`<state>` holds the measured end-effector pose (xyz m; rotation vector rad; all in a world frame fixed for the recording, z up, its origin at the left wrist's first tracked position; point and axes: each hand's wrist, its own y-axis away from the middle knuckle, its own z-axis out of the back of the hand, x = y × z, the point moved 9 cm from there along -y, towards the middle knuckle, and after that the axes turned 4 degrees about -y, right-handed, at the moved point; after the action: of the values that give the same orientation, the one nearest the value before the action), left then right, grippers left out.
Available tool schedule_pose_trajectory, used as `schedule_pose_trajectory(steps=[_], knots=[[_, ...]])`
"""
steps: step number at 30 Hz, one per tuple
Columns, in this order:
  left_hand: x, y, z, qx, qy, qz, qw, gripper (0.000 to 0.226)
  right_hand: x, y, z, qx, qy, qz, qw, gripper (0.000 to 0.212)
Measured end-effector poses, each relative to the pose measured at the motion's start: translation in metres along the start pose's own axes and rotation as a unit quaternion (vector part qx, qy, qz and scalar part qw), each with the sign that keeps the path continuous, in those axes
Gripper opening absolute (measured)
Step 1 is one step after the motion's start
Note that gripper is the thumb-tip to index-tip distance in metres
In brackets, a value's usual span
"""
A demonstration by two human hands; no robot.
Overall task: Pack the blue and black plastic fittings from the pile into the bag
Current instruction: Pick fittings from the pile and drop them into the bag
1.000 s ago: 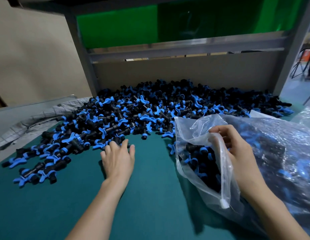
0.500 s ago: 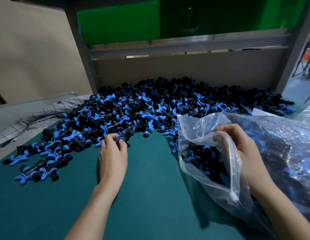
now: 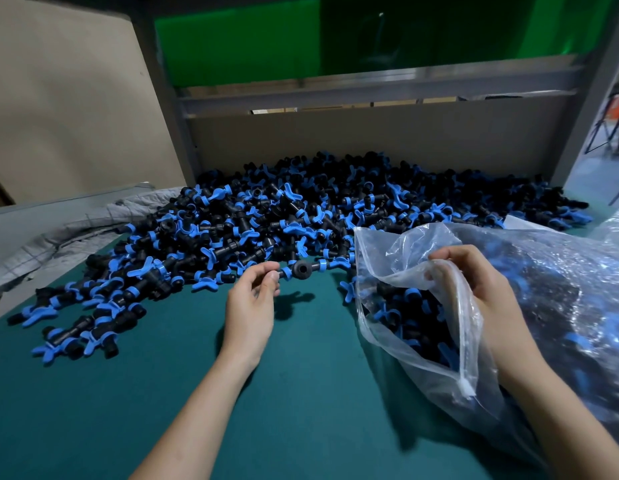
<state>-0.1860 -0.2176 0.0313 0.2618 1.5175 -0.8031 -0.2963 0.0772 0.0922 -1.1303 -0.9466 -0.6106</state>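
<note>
A big pile of blue and black plastic fittings (image 3: 301, 216) covers the far half of the green table top (image 3: 162, 393). My left hand (image 3: 252, 299) pinches one end of a single fitting (image 3: 303, 269) between thumb and fingertips, lifted just above the table between the pile and the bag. A clear plastic zip bag (image 3: 415, 327) lies to the right, its mouth facing left, with several fittings inside. My right hand (image 3: 474, 282) grips the bag's upper edge and holds the mouth apart.
A grey quilted cloth (image 3: 76, 233) lies at the table's left edge. A cardboard back wall (image 3: 370, 140) and grey metal frame posts (image 3: 169, 109) bound the far side. More clear plastic wrap (image 3: 578, 289), with dark fittings under it, sits right of the bag.
My left hand reached into the pile's near edge, closed on one fitting and has carried it right toward the bag. My right hand has kept its hold on the bag's mouth.
</note>
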Motion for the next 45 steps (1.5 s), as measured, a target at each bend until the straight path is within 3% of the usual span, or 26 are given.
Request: schedule_pose_trajectory(steps=[17, 20, 22, 24, 26, 28, 33, 39, 43, 45], knots=[[-0.007, 0.004, -0.003, 0.009, -0.005, -0.020, 1.000, 0.018, 0.002, 0.001, 0.001, -0.009, 0.012, 0.003, 1.000, 0.005], [0.005, 0.000, 0.002, -0.015, 0.055, 0.043, 0.997, 0.014, 0.002, 0.001, 0.001, -0.009, 0.014, 0.003, 1.000, 0.005], [0.026, -0.001, -0.001, -0.023, 0.234, 0.155, 0.959, 0.013, 0.001, 0.001, 0.001, -0.009, 0.016, 0.003, 1.000, 0.006], [0.043, 0.002, -0.007, -0.036, 0.389, 0.264, 0.882, 0.014, 0.001, 0.001, 0.000, -0.008, 0.016, 0.002, 1.000, 0.006], [0.054, 0.005, -0.009, -0.053, 0.457, 0.324, 0.827, 0.014, 0.001, 0.000, 0.001, -0.008, 0.019, 0.005, 1.000, 0.005], [0.058, 0.006, -0.008, -0.063, 0.487, 0.340, 0.802, 0.015, 0.002, 0.001, 0.001, -0.008, 0.018, 0.006, 1.000, 0.005], [0.056, 0.004, -0.011, -0.049, 0.512, 0.344, 0.785, 0.024, 0.001, 0.001, 0.000, -0.005, 0.017, 0.005, 1.000, 0.007], [0.051, 0.010, -0.022, -0.007, 0.573, 0.372, 0.730, 0.031, 0.002, 0.001, 0.000, 0.002, 0.018, 0.006, 1.000, 0.010], [0.048, 0.011, -0.024, 0.007, 0.575, 0.366, 0.731, 0.030, 0.003, 0.002, 0.000, -0.002, 0.023, 0.009, 1.000, 0.009], [0.047, 0.008, -0.024, 0.020, 0.553, 0.356, 0.753, 0.029, 0.003, 0.001, 0.001, -0.005, 0.028, 0.011, 1.000, 0.009]])
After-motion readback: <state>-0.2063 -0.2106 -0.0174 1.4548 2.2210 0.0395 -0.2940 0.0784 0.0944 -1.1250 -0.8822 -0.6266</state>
